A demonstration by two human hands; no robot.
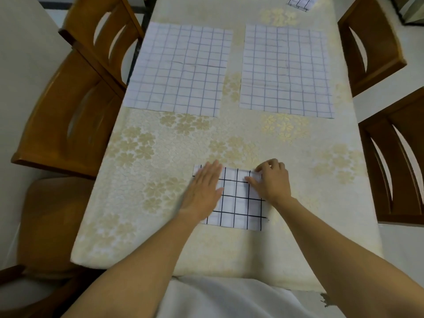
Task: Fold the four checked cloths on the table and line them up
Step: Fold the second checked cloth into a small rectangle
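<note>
– White cloth with a black check grid (238, 203), part-folded: where does it sit?
– Near edge of the desk (160, 157), which has a cream covering with gold flowers. It's straight in front of the person, both hands on it.
– Hands?
– Left hand (203, 191) lies flat with straight fingers (211, 173), pressing the cloth's left side. Right hand (271, 183) is at the far right corner, fingers curled over the edge, thumb on top of the fabric. Reads as a pinch on that corner.
– Relation that matters?
– The pinched corner lies to the right of the flat palm, with bare check between the two hands. The cloth looks a bit wider than deep, so the long axis runs left-right, I think; the left hand hides part of the edge. My guess is any further fold goes from the right hand toward the left, with the left as anchor.
– Which hand carries it off?
– Right, probably. A small folded checked cloth (300, 2) sits at the far right of the desk, cut by the frame top, well apart. Lining up beside it means reaching far and right.
– Rest of the job?
– Left pale checked cloth (179, 70) and right pale checked cloth (285, 72) lie flat and unfolded, side by side mid-desk. Roughly one done, one in hand, two to go.
</note>
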